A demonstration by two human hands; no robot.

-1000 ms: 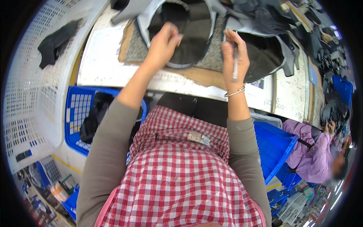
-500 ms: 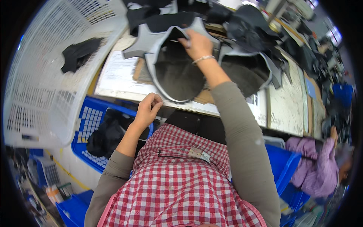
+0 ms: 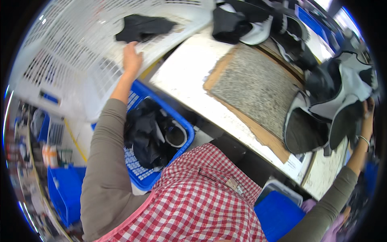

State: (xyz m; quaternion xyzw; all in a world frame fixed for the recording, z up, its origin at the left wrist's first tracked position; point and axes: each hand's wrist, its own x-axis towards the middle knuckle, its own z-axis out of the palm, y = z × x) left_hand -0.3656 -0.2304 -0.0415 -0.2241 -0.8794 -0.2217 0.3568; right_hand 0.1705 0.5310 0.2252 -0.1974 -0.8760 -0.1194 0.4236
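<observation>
My left hand [image 3: 132,59] reaches into the white plastic basket [image 3: 86,82] at the upper left. Its outstretched fingers are at the near edge of a flat black piece [image 3: 147,28], and I cannot tell whether they touch it. Far to the right, my right hand [image 3: 367,113] is closed at the outer edge of black sewn pieces with grey borders [image 3: 340,90]. Those pieces stand bunched together, their dark hollow insides showing. The fingers of the right hand are partly hidden and blurred.
A speckled grey board [image 3: 254,84] lies on brown cardboard [image 3: 258,133] on the white table [image 3: 181,68]. More black and grey pieces [image 3: 246,24] lie at the back. Below the table edge, a blue basket [image 3: 139,183] holds black pieces. A blue bin [image 3: 278,213] stands lower right.
The view has swung left. My right hand has moved right with the sewn pieces, uncovering the speckled board. My left hand has gone from the table's front edge into the white basket.
</observation>
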